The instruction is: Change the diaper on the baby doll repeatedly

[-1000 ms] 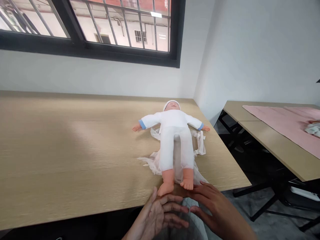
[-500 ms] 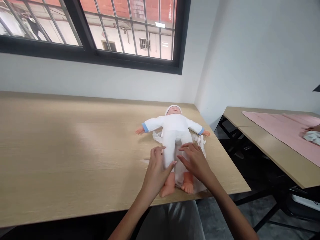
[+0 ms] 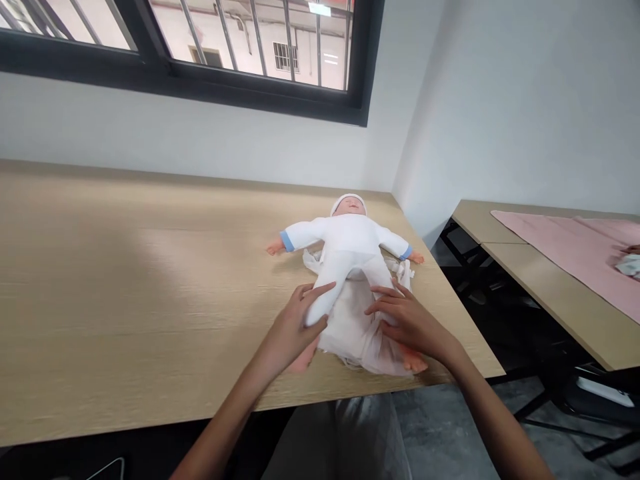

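Note:
A baby doll (image 3: 349,244) in a white suit and white cap lies on its back on the wooden table (image 3: 125,280), arms spread. A thin white cloth (image 3: 353,333) lies under its hips and between its legs. My left hand (image 3: 295,329) is wrapped round the doll's left-side leg. My right hand (image 3: 407,322) rests over the other leg, fingers pressing on it. The legs are spread apart, and one bare foot (image 3: 415,362) shows past my right hand.
The table's front edge is just below my hands, its right edge close to the doll. A second table (image 3: 540,280) with a pink mat (image 3: 575,250) stands to the right across a gap. A barred window (image 3: 200,40) is above.
My hands rose from below the table edge to the doll's legs. They have now taken the legs and spread them apart over the cloth.

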A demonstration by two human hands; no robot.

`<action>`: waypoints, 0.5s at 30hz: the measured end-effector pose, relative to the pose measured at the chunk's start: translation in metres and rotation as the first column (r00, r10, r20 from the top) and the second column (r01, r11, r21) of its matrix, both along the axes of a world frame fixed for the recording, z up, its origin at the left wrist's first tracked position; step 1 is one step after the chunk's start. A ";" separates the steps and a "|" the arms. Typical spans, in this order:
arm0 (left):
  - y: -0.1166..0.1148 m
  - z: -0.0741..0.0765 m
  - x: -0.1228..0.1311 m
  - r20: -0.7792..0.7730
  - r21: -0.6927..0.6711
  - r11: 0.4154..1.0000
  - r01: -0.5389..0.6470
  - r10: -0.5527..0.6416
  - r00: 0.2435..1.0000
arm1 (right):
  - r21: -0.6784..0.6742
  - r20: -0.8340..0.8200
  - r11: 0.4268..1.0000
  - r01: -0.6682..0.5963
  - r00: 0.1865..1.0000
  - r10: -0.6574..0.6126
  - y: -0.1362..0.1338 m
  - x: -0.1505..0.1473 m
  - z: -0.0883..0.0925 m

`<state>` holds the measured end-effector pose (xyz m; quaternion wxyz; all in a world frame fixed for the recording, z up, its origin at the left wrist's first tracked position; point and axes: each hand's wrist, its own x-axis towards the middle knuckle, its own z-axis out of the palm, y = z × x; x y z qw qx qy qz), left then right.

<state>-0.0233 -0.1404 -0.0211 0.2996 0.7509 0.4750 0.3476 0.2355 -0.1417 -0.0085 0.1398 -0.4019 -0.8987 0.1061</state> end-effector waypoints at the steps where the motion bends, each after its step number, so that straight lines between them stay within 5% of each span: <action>1: 0.002 0.004 -0.006 -0.029 -0.022 0.999 0.027 -0.028 0.999 | -0.002 0.015 1.000 -0.014 1.000 0.014 0.002 0.005 0.000; 6: 0.012 0.012 -0.021 -0.104 -0.083 0.988 0.127 -0.135 0.985 | 0.045 0.050 0.999 -0.022 0.999 0.020 0.008 0.014 -0.010; 15: 0.011 0.006 -0.010 -0.014 -0.166 0.984 0.058 -0.061 0.998 | 0.114 0.028 0.993 0.016 0.999 -0.020 -0.005 -0.005 -0.009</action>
